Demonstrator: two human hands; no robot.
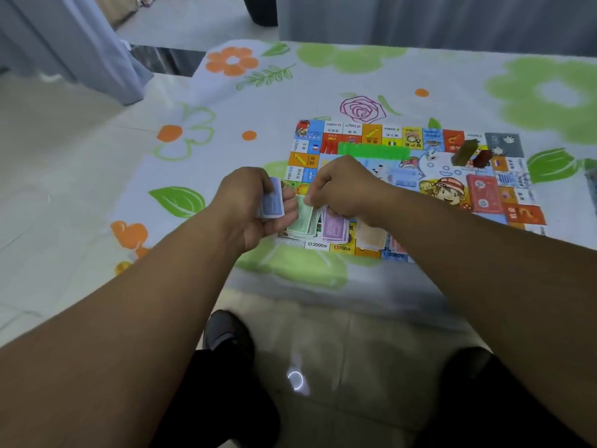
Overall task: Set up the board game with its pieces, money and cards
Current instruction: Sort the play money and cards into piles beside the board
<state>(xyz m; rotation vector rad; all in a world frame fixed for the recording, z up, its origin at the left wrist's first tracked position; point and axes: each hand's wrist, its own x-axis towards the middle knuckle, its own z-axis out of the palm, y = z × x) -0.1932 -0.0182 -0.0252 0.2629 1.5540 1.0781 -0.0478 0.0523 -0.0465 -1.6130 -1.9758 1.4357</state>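
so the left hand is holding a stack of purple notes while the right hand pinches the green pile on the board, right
Not quite. The stack in the left hand is blue notes, not purple; the purple notes lie on the board. The rest holds: the right hand pinches the green pile on the board, as the head view shows.

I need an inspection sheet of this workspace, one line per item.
Surface: table under a flowered cloth.
Job's things: game board; green notes, purple notes, orange notes on its near edge; red card deck; green block, dark red block.
Clutter: nothing seen.
Hands: left hand holds a blue stack; right hand curled at the green notes, grip unclear.
Cables: nothing seen.
Surroundings: curtains, tiled floor.
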